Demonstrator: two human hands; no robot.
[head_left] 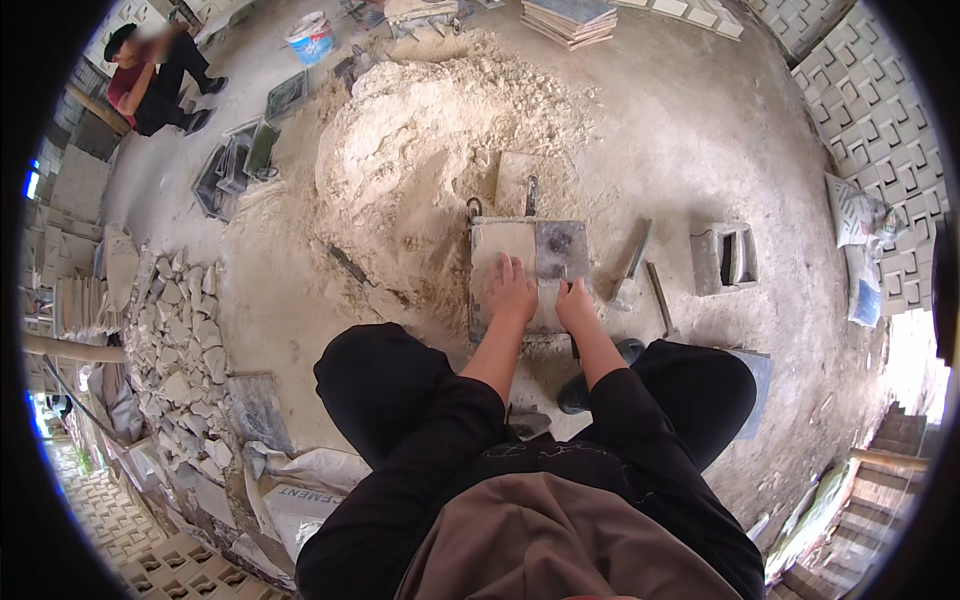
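Note:
I am squatting over a square metal mould [478, 262] on the ground, filled with pale mortar. My left hand [511, 290] lies flat, fingers spread, on the mortar surface. My right hand [576, 305] rests at the near right part of the mould, touching the lower edge of a dark grey square plate [560, 250] that covers the mould's right side. Whether the right fingers grip the plate cannot be told. A big heap of sandy mortar [430, 130] rises just beyond the mould.
A hammer [630, 270] and a metal rod [659, 297] lie right of the mould, then a grey hollow block [723, 258]. Broken tile pieces [180, 340] pile at left. A seated person [150, 75], a bucket [310, 37] and empty frames [240, 160] are far left. Patterned blocks [880, 120] stand right.

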